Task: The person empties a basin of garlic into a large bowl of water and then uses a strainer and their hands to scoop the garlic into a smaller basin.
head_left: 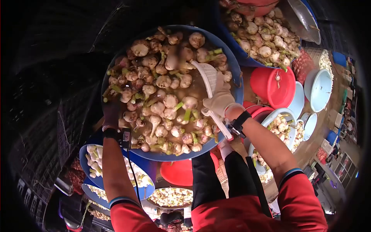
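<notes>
A large blue tub (240, 87) in front of me holds muddy water crowded with whole garlic bulbs (170, 101), some with green stems. My right hand (221, 99), in a pale glove, is closed on a white plastic strainer (207, 75). The strainer is tilted, its slotted side partly among the bulbs and its rim toward me. My left hand (111, 116), in a dark glove, is in shadow at the tub's left edge beside the bulbs. Its fingers are too dark to make out.
Behind stands another blue tub (247, 58) of garlic with a metal basin (303, 21). To the right are a red bucket (262, 83), light-blue basins (320, 91) and a pale tub (253, 149) of garlic. Blue barrels (148, 170) with peeled white garlic stand below left.
</notes>
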`<state>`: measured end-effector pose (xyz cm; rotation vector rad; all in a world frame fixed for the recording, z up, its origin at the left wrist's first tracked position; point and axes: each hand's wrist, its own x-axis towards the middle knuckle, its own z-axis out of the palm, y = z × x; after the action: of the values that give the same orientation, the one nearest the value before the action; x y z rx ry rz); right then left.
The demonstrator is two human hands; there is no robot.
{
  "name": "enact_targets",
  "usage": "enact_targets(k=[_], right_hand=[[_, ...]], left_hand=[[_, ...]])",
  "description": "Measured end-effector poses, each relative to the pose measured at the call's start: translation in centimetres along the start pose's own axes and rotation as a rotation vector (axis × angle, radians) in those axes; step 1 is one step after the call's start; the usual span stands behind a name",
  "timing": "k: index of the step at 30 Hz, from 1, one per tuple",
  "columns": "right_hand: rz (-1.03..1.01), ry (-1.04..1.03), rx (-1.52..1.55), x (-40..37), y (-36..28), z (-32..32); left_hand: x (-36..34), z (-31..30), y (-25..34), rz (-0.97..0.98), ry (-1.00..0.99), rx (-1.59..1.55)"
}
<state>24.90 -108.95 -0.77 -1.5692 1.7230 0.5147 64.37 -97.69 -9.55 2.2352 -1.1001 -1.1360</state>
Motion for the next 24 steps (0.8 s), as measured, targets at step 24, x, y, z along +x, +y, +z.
enact_targets(k=[24], right_hand=[[-0.063, -0.188, 0.27, 3.4, 0.8, 6.0]], left_hand=[[-5.1, 10.4, 9.3, -0.214, -0.446, -0.605]])
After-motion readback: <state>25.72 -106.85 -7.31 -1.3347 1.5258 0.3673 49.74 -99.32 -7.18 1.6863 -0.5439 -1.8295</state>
